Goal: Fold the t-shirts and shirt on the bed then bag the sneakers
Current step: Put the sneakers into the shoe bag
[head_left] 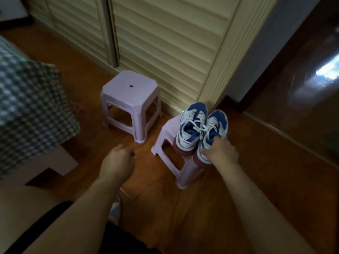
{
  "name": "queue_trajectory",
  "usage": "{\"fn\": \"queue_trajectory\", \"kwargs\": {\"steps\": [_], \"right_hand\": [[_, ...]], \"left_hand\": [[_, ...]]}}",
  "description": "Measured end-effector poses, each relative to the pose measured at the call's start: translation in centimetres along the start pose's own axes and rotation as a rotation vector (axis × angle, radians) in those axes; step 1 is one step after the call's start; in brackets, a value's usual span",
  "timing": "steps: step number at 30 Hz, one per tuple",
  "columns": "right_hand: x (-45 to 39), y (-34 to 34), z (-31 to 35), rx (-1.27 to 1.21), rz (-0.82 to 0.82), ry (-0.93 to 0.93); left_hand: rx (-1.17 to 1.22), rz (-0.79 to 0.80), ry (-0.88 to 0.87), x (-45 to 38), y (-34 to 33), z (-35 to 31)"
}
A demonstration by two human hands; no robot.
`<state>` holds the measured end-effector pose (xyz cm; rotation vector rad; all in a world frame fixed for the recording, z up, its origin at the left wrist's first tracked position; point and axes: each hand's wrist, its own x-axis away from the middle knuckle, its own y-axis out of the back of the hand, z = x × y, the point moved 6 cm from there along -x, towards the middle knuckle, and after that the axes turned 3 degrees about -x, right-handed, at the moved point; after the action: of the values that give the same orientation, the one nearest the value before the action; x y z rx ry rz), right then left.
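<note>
A pair of blue and white sneakers with white laces and reddish soles stands side by side on a low lilac plastic stool, toes pointing away from me. My right hand grips the heel collar of the right sneaker, fingers curled into its opening. My left hand hovers over the wooden floor to the left of that stool, fingers loosely curled and holding nothing. No bag or shirts are in view.
A second lilac stool stands further back by the cream louvred wardrobe doors. The bed corner with a green-white checked cover is at left. A dark doorway with glossy floor opens at right.
</note>
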<state>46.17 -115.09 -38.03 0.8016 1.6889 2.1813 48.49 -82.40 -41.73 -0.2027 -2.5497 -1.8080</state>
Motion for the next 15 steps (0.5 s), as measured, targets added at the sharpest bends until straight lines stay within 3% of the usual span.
{"fn": "queue_trajectory", "kwargs": {"steps": [2,6,11,15], "right_hand": [[0.1,-1.2,-0.6,-0.050,0.026,0.031],[1.9,-0.7,-1.7,-0.151,-0.180,0.103],[5.4,5.6,-0.3,-0.193,-0.426,0.201],[8.6,11.8,4.6,-0.253,-0.550,0.459]], "left_hand": [[0.015,0.016,0.048,0.4,0.0,1.3],[0.028,0.012,0.042,1.2,0.0,1.8],[0.029,-0.081,0.069,2.0,1.9,3.8],[0.062,-0.246,0.062,2.1,6.8,1.9]]}}
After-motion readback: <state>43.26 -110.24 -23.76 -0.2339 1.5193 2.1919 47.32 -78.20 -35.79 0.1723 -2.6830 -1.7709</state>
